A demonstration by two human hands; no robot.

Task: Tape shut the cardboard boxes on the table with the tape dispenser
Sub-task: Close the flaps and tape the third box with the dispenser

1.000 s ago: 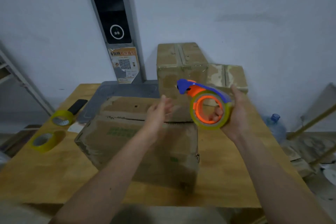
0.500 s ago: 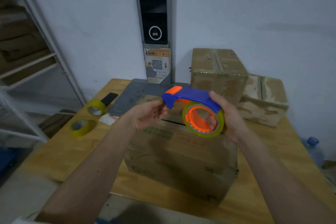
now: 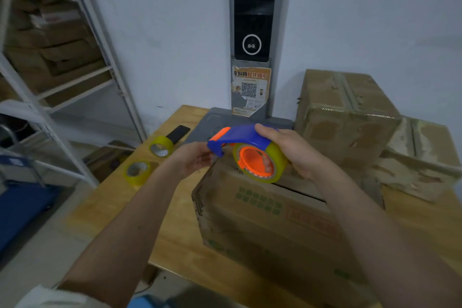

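The large brown cardboard box (image 3: 280, 220) sits nearest on the wooden table (image 3: 175, 240), its top seam gaping. Just above it, the right hand (image 3: 297, 155) grips the blue-and-orange tape dispenser (image 3: 250, 151); the left hand (image 3: 192, 161) pinches at its front end. Behind the box stand two taped cardboard boxes (image 3: 347, 112).
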